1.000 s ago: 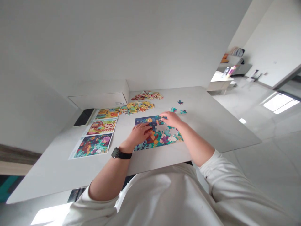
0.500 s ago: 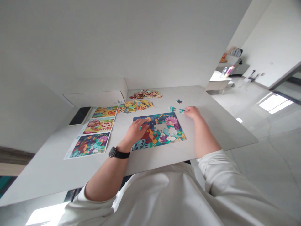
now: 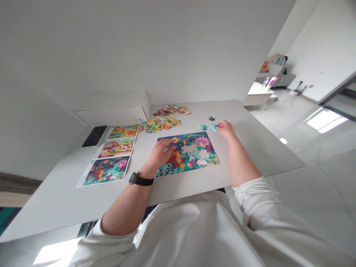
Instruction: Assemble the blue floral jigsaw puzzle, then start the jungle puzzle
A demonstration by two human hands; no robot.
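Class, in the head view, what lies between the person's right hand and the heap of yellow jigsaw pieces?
The head view shows a loose teal jigsaw piece on the white table, past a second teal piece at the right hand's fingertips.

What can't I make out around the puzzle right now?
Head view:
The left hand hides part of the puzzle beneath it.
The right hand partly hides a teal piece; grip unclear.
The far pile has pieces too small to tell apart.
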